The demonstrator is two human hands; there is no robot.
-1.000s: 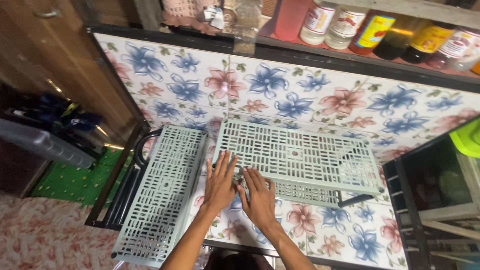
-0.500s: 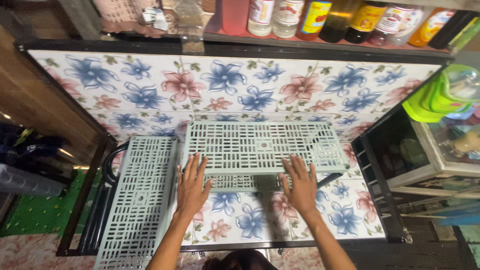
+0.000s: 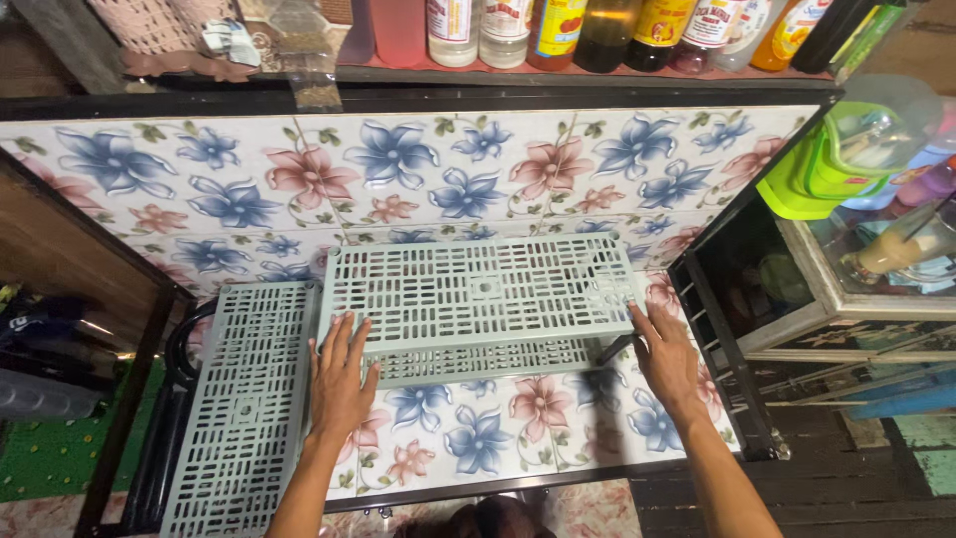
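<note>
A pale green slotted plastic shelf panel lies flat across the flowered tabletop, stacked on another panel whose front edge shows below it. My left hand rests flat, fingers spread, on the top panel's front left corner. My right hand presses flat against its right end. A third slotted panel lies lengthwise along the table's left side, beside my left hand.
A flowered backsplash rises behind the table. Several bottles stand on a shelf above. A black metal frame edges the right side, with a glass cabinet and a green plastic container beyond.
My hands have spread apart from the middle of the panel's front edge to its two ends. The view has shifted left to right, so the panels now sit nearer the centre.
</note>
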